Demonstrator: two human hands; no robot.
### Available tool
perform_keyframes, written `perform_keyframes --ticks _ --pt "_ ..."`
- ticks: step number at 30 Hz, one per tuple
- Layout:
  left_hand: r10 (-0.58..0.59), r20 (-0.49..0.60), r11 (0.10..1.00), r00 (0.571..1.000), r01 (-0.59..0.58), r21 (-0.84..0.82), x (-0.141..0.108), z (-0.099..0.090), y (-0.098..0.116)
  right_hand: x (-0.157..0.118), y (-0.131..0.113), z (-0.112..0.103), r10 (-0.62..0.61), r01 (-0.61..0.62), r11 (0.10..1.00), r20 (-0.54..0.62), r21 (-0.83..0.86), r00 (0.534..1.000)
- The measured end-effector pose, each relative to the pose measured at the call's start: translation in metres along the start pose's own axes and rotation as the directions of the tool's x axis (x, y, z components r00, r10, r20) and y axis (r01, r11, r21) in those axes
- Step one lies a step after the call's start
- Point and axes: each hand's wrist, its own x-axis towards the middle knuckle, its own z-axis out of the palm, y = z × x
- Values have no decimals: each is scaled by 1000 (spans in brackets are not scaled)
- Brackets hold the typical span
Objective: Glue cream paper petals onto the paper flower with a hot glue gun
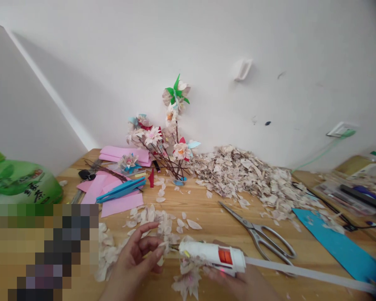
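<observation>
My left hand (141, 251) pinches a pale dried petal (164, 247) between thumb and fingertips, close to a glue gun's nozzle. My right hand (238, 282), partly hidden, is wrapped round the white glue gun (203, 251), which points left. A long translucent glue stick (288, 267) runs out of its back to the right. Under the gun hangs a pale petal flower (188, 281) with a pinkish middle; what supports it is hidden. Loose petals (148, 215) lie just beyond my left hand.
Steel scissors (260, 234) lie to the right, before a large heap of petals (238, 167). Handmade flowers (153, 136) stand at the back. Blue tweezers (122, 190) rest on pink sheets (122, 205). A green bottle (25, 179) is left, a blue sheet (332, 238) right.
</observation>
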Motion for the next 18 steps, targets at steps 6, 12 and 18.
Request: perform_keyframes --ticks 6,12,18 --pt "9 -21 1000 1000 -10 -27 -1 2 0 2 15 3 17 -21 999 -97 -35 995" --pt "0 -41 999 999 -1 -33 -3 6 3 1 11 3 -14 13 1000 -82 -9 997" --pt "6 -44 999 999 -9 -49 -2 6 4 2 -2 -1 -32 33 999 -49 8 998"
